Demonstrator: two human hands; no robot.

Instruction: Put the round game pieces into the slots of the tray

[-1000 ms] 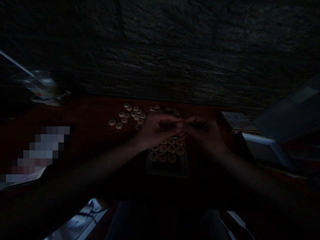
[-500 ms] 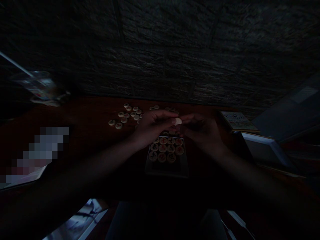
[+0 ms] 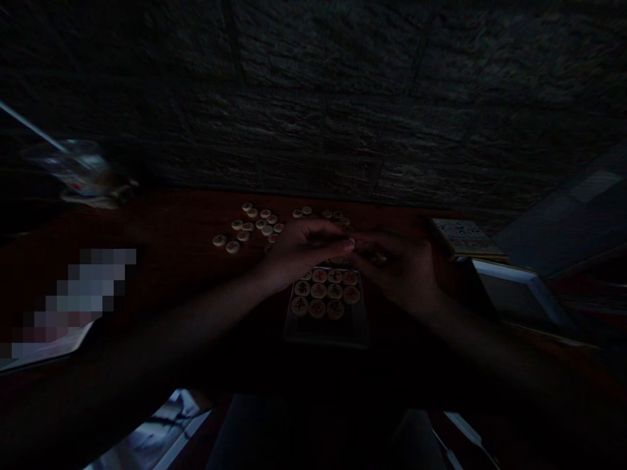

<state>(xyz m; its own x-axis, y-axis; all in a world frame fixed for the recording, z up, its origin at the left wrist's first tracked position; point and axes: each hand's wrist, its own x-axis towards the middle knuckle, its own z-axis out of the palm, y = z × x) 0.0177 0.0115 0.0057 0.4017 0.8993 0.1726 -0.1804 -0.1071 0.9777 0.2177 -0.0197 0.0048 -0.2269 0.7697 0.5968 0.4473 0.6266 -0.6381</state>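
Note:
The scene is very dark. My left hand (image 3: 301,251) and my right hand (image 3: 399,264) meet fingertip to fingertip above a shallow box (image 3: 365,320) with rows of round pale game pieces (image 3: 323,290) marked in red and black. Between the fingertips a small pale piece (image 3: 351,243) shows, pinched by the left fingers and touched by the right fingers. Both hands have their fingers curled. Loose pale pieces (image 3: 255,225) lie scattered on the dark red table (image 3: 171,261) just beyond and left of my left hand.
A clear cup with a straw (image 3: 81,170) stands at the far left. A printed box lid (image 3: 465,236) and a pale-edged case (image 3: 519,294) lie at the right. A blurred-out object (image 3: 81,294) lies at the left. A rough stone wall (image 3: 318,98) backs the table.
The pale piece held up clearly between both hands half a second ago is now mostly covered by the fingers. Both hands have drawn slightly closer and lower over the box.

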